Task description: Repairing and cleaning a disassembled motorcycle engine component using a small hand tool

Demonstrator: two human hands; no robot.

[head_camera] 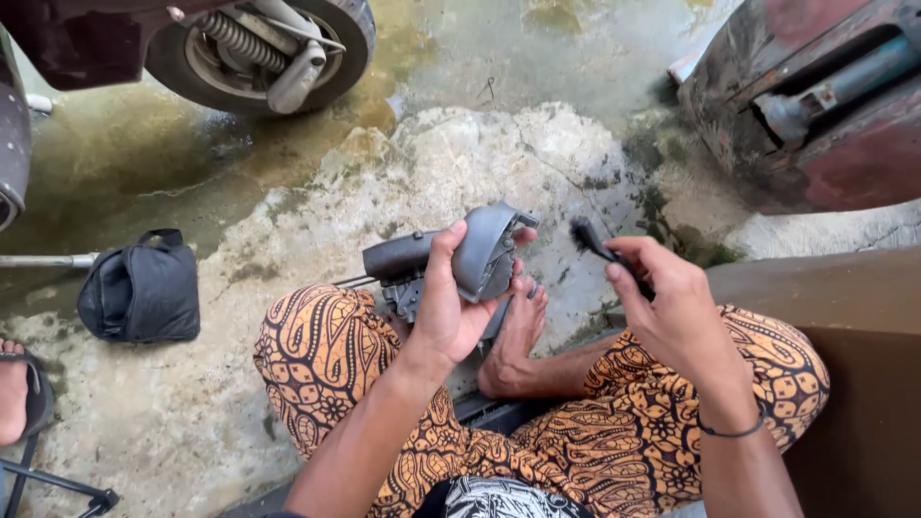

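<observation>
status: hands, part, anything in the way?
Left hand gripping grey handlebar switch housing. Right hand holding small black brush, bristles beside housing, not touching. Bare foot under the part; nothing between brush and housing.

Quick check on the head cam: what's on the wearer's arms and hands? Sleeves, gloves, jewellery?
Both arms are bare up to the frame edge, with no sleeves showing. The hands are bare too: no gloves on the left hand or the right hand, and no rings that can be made out. The only item worn is a thin dark band around the right wrist. The left wrist carries nothing.
</observation>
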